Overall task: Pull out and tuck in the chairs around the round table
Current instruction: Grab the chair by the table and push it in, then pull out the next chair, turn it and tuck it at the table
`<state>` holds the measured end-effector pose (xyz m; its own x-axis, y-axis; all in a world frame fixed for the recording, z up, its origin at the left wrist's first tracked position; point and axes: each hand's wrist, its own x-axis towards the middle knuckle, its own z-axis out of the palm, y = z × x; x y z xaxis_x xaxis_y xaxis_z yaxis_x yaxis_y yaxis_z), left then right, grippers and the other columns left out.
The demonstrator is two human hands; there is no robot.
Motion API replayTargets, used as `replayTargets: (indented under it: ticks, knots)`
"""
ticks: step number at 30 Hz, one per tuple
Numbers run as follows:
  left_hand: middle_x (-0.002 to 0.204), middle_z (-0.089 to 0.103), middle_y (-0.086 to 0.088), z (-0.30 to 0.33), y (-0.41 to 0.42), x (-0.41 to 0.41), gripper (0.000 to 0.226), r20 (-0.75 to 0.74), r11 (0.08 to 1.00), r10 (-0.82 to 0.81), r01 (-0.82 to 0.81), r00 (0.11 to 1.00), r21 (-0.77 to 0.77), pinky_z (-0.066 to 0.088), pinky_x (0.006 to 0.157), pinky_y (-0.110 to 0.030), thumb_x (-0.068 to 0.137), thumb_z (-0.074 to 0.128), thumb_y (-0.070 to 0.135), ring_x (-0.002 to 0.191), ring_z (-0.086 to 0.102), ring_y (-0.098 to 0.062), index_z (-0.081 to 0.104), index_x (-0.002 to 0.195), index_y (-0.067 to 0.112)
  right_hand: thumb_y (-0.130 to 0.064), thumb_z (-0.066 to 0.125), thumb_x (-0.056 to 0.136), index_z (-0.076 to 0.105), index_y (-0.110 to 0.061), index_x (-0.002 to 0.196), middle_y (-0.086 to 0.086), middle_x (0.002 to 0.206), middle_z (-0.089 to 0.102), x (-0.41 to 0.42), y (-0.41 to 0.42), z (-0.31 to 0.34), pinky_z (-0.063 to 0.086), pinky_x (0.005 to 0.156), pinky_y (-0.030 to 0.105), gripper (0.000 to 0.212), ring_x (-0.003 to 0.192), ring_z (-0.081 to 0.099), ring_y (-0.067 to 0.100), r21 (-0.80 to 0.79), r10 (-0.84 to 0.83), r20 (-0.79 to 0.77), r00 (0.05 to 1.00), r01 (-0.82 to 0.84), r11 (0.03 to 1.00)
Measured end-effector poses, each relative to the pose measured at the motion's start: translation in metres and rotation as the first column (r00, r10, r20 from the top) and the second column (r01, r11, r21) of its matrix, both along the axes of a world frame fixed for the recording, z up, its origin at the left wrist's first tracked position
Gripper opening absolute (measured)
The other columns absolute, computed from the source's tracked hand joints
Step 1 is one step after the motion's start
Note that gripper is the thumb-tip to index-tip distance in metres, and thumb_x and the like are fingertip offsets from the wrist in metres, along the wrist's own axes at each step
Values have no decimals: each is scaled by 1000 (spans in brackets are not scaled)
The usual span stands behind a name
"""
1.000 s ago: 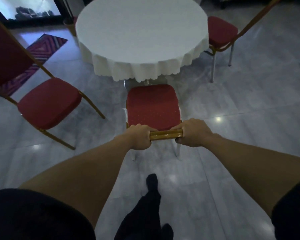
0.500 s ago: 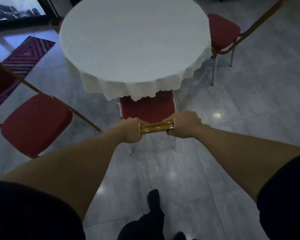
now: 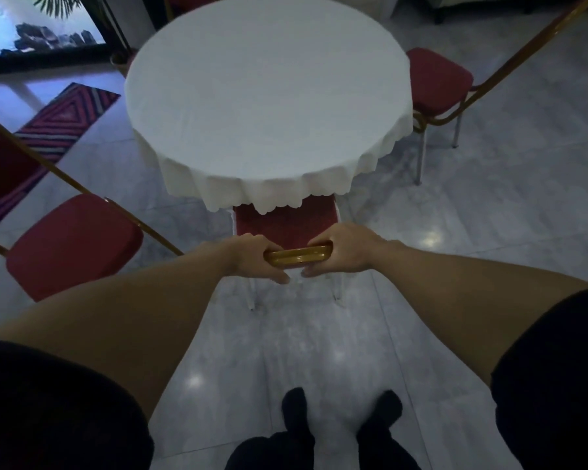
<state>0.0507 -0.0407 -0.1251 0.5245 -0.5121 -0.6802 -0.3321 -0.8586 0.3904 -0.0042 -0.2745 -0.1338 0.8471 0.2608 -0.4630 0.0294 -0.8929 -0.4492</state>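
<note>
The round table [image 3: 269, 96] wears a white cloth with a scalloped hem. A red-cushioned chair [image 3: 286, 222] stands straight ahead of me, its seat mostly under the cloth's edge. My left hand [image 3: 253, 257] and my right hand [image 3: 342, 251] both hold the gold top rail [image 3: 297, 257] of its backrest, one at each end, thumbs toward me. A second red chair [image 3: 72, 242] stands pulled out to the left, well away from the table. A third red chair [image 3: 435, 79] sits at the table's right side, its seat just touching the cloth.
A striped red rug [image 3: 58, 123] lies on the glossy grey tile floor at the far left. A dark doorway or window frame with a plant is at the top left. My feet in dark socks [image 3: 296, 418] stand behind the chair.
The chair has slid forward from fully clear of the table to mostly under the cloth. I have stepped closer, both hands still on the top rail.
</note>
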Motion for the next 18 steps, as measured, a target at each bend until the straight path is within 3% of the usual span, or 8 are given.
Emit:
replayTargets:
  ticks: [2,3,6,8,12,15,18]
  knots:
    - [123,69,9,17,-12,7,93,-7,1000,21,-21,1000,-15,47,104,-47,63,50,99,117,62,-19,67,131,38,-100,56,64,72,-36,131,-12,121,73,3,-11,13,52,91,33,94,109,66,12,9,-27,38,999,27,1000]
    - [127,68,6,28,-24,10,96,31,998,40,-39,999,-48,46,105,-48,66,42,99,118,61,-21,67,132,33,-99,50,69,69,-29,138,-7,134,71,4,-22,23,51,96,35,100,118,65,16,-12,-52,73,996,53,999]
    - [130,70,-5,59,-65,32,66,245,988,124,-95,962,-125,48,103,-46,91,44,72,117,63,-27,67,132,25,-82,46,91,73,-25,133,0,135,72,19,-63,51,51,96,39,76,118,65,21,-54,-145,126,981,152,987]
    - [141,63,-6,81,-100,47,62,376,987,151,-119,914,-107,46,105,-49,95,42,63,127,58,-31,58,142,25,-72,47,99,73,-21,134,5,135,72,31,-97,74,51,97,40,67,119,65,25,-75,-193,152,969,206,976]
    - [155,50,-6,117,-185,65,77,435,991,129,-110,891,-70,36,114,-53,87,35,70,141,46,-33,45,152,29,-75,42,98,59,-15,148,11,152,60,51,-176,117,47,107,44,80,135,57,33,-133,-282,210,936,313,940]
    - [158,48,-4,134,-248,72,77,467,991,128,-95,875,-93,34,116,-51,88,35,70,144,42,-33,42,153,30,-86,34,89,58,-21,150,10,153,57,58,-228,141,47,106,47,92,136,55,35,-177,-310,246,918,357,917]
    - [158,48,-4,143,-313,68,70,497,988,124,-63,859,-138,35,115,-49,94,39,67,144,44,-32,44,153,29,-86,37,91,53,-20,153,12,152,57,60,-289,155,47,100,46,92,132,56,36,-190,-326,261,909,379,906]
